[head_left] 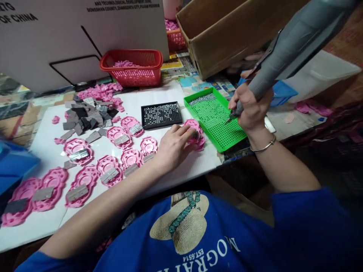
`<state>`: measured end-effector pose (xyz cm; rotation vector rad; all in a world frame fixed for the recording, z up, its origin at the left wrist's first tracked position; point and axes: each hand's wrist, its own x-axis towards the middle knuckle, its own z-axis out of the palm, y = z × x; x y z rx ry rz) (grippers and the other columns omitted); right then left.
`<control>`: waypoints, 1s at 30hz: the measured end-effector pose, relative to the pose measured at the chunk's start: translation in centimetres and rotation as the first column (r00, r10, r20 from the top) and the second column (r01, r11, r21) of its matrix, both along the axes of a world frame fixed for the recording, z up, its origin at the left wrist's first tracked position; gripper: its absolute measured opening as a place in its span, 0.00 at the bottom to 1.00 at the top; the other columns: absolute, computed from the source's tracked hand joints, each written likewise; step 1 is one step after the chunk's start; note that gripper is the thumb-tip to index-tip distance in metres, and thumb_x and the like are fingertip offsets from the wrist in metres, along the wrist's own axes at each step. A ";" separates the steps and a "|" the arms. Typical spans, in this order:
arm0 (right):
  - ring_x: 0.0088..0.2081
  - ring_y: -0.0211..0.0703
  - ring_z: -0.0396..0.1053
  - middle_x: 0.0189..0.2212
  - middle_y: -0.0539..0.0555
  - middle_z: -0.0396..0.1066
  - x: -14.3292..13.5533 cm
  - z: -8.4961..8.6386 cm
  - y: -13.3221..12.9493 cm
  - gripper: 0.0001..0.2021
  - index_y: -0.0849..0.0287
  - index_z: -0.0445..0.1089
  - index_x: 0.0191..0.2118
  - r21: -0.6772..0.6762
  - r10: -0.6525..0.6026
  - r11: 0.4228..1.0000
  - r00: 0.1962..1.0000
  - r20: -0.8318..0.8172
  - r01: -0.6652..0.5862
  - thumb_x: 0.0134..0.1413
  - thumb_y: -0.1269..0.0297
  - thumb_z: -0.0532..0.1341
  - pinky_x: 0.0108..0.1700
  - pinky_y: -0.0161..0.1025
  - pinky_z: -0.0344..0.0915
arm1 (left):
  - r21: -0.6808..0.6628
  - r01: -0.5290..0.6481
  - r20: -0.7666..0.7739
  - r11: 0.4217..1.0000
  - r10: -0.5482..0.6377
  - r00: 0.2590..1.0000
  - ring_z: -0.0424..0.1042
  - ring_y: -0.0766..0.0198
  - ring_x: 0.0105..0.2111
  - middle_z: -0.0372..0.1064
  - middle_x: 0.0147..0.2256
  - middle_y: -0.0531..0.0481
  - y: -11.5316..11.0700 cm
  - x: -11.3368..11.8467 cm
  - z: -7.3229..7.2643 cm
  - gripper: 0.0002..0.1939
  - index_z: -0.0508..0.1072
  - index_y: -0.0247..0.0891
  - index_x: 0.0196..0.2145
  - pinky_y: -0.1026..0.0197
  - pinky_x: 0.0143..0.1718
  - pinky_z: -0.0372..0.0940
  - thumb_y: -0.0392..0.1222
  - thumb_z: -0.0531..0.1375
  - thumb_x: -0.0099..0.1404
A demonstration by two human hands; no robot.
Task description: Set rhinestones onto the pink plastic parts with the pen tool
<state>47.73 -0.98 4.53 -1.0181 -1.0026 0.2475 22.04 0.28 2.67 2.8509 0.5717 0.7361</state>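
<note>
My right hand (251, 107) is wrapped round a grey electric screwdriver (283, 60), whose thin tip points down over a green perforated tray (217, 117) with small metal screws in its holes. My left hand (176, 143) reaches to a pink plastic part (198, 138) beside that tray, its fingers resting on the part and pressing it to the white board. A black tray (161, 115) full of small shiny pieces lies behind my left hand. Several pink parts (76, 151) with grey plates across them are spread on the left.
Behind stand a red basket (134, 75) of pink pieces and a cardboard box (221, 45). A pile of grey plates (85, 115) lies at the back left. Blue containers (17, 160) stand at the left edge and behind my right hand.
</note>
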 end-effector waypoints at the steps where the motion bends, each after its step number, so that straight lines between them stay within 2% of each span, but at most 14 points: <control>1: 0.22 0.42 0.56 0.16 0.44 0.60 0.5 -0.6 0.7 0.24 0.34 0.69 0.38 -0.016 0.001 1.000 1.000 -0.024 -0.002 0.31 0.37 0.69 0.27 0.47 0.55 | 0.023 -0.006 0.002 1.000 0.006 1.000 0.69 0.52 0.44 0.73 0.54 0.37 0.0 -0.2 0.0 0.20 0.72 0.32 0.54 0.50 0.45 0.68 0.47 0.61 0.69; 4: 0.24 0.41 0.58 0.16 0.43 0.58 1.8 -2.2 2.5 0.29 0.36 0.67 0.39 -0.048 0.049 0.998 0.997 -0.054 -0.052 0.27 0.36 0.71 0.28 0.44 0.55 | 0.068 -0.042 0.012 0.997 0.041 0.999 0.70 0.50 0.46 0.73 0.53 0.38 -0.1 -2.2 0.4 0.20 0.71 0.33 0.55 0.49 0.46 0.69 0.47 0.60 0.70; 6: 0.22 0.38 0.56 0.16 0.42 0.56 1.8 -2.7 2.8 0.30 0.39 0.67 0.40 -0.034 0.076 0.997 0.997 -0.027 -0.077 0.29 0.33 0.70 0.26 0.42 0.55 | 0.086 -0.063 0.010 0.994 0.062 0.998 0.71 0.51 0.44 0.75 0.49 0.40 0.1 -4.5 0.7 0.18 0.71 0.36 0.54 0.49 0.45 0.69 0.47 0.59 0.71; 10: 0.17 0.36 0.56 0.19 0.41 0.58 0.4 -2.1 1.7 0.24 0.45 0.67 0.42 0.045 0.027 0.999 0.998 0.051 -0.029 0.45 0.38 0.68 0.23 0.41 0.58 | 0.095 -0.078 0.014 0.992 0.077 0.997 0.73 0.51 0.41 0.76 0.46 0.41 0.8 -8.9 1.1 0.17 0.70 0.38 0.54 0.49 0.43 0.70 0.46 0.59 0.71; 13: 0.15 0.36 0.57 0.19 0.42 0.58 -0.6 -1.3 0.9 0.23 0.46 0.67 0.41 0.072 -0.010 0.997 0.996 0.084 0.004 0.45 0.38 0.69 0.21 0.41 0.60 | 0.046 -0.151 -0.054 0.987 0.154 0.987 0.72 0.51 0.40 0.76 0.44 0.43 1.1 -11.1 1.4 0.17 0.70 0.40 0.54 0.49 0.41 0.70 0.47 0.57 0.72; 16: 0.15 0.37 0.59 0.19 0.42 0.59 -0.7 -0.9 0.6 0.25 0.47 0.66 0.39 0.055 -0.013 0.998 0.993 0.115 0.006 0.44 0.36 0.69 0.20 0.41 0.60 | -0.002 -0.203 -0.092 0.979 0.202 0.975 0.73 0.51 0.41 0.76 0.42 0.45 1.0 -12.3 1.4 0.16 0.71 0.42 0.55 0.48 0.42 0.71 0.48 0.54 0.73; 21: 0.17 0.37 0.60 0.20 0.43 0.61 -0.2 -1.2 0.5 0.24 0.47 0.65 0.38 0.002 -0.018 1.000 0.992 0.123 0.018 0.45 0.37 0.69 0.20 0.41 0.60 | -0.034 -0.206 -0.067 0.978 0.203 0.977 0.73 0.51 0.43 0.76 0.44 0.45 1.0 -13.3 0.9 0.17 0.72 0.41 0.54 0.51 0.46 0.70 0.49 0.56 0.72; 28: 0.16 0.31 0.60 0.23 0.43 0.65 0.6 -2.1 0.4 0.25 0.50 0.71 0.43 0.181 0.043 0.981 0.988 0.146 -0.070 0.42 0.41 0.72 0.16 0.33 0.54 | -0.080 -0.172 -0.121 0.982 0.162 0.979 0.73 0.54 0.45 0.76 0.47 0.42 0.7 -14.2 0.7 0.19 0.72 0.37 0.54 0.51 0.46 0.70 0.50 0.55 0.73; 30: 0.18 0.31 0.61 0.29 0.43 0.68 0.7 -2.2 0.3 0.18 0.45 0.73 0.42 0.164 0.013 0.986 0.990 0.141 -0.037 0.47 0.45 0.71 0.18 0.35 0.56 | -0.089 -0.152 -0.131 0.984 0.140 0.981 0.73 0.53 0.47 0.75 0.48 0.40 0.7 -14.6 0.7 0.19 0.72 0.36 0.55 0.50 0.48 0.69 0.48 0.56 0.72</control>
